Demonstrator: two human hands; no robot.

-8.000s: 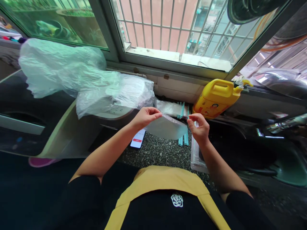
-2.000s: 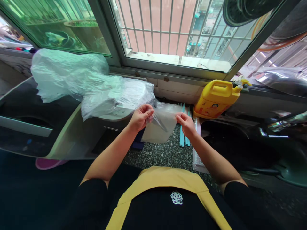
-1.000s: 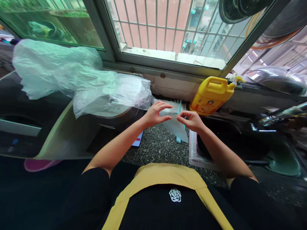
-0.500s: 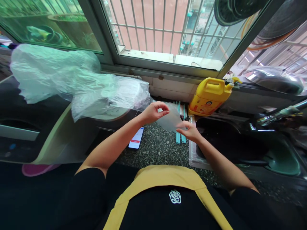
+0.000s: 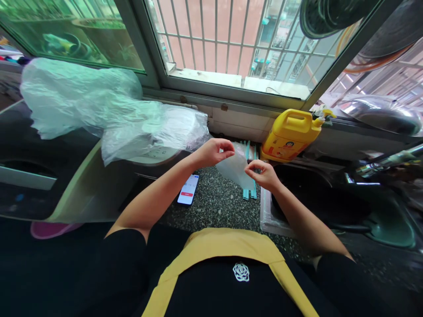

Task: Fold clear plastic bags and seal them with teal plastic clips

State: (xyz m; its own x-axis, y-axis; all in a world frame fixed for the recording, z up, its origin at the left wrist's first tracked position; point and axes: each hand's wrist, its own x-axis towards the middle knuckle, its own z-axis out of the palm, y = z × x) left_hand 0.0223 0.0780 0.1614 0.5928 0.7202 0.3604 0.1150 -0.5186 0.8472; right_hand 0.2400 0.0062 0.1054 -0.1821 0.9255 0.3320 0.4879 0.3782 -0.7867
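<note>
A thin, translucent plastic bag (image 5: 233, 169) hangs between my two hands above the dark speckled counter. My left hand (image 5: 220, 151) pinches its upper left part, thumb against fingers. At the bag's right edge, my right hand (image 5: 262, 173) has thumb and fingertips pressed together on it. Behind and below the bag lie several teal-edged strips (image 5: 249, 193), partly covered by it. A phone (image 5: 187, 190) with a lit screen lies on the counter, left of the bag and below my left forearm.
A yellow jug (image 5: 288, 135) with a pump bottle behind it stands by the window wall. To the right is a dark sink (image 5: 317, 193) with a tap (image 5: 380, 163). On the left, crumpled plastic sheeting (image 5: 115, 110) covers an appliance. The counter (image 5: 211, 207) is speckled stone.
My right hand has risen slightly and its fingers have closed more into a pinch. The bag hangs a little lower on its right side. My left hand keeps its pinch.
</note>
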